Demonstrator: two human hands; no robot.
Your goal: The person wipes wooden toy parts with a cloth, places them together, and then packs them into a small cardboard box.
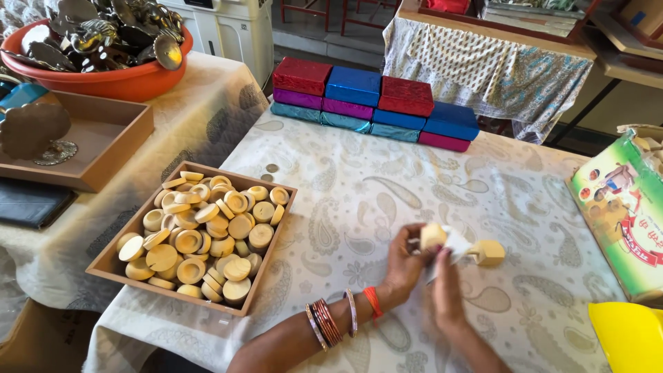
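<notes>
Left hand [406, 266] curled tight on a pale wooden disc [433, 235], bangles at wrist. Right hand [447, 283] just beside, fingers pinched on a white scrap [457, 243] touching that disc. Second wooden piece [487, 253] just right of hands, on patterned tablecloth [414, 179]. Left of hands, wooden tray [110, 262] heaped with discs. Beyond hands, stacked foil boxes [376, 103]. Far left, orange bowl [103, 81] of metal pieces.
</notes>
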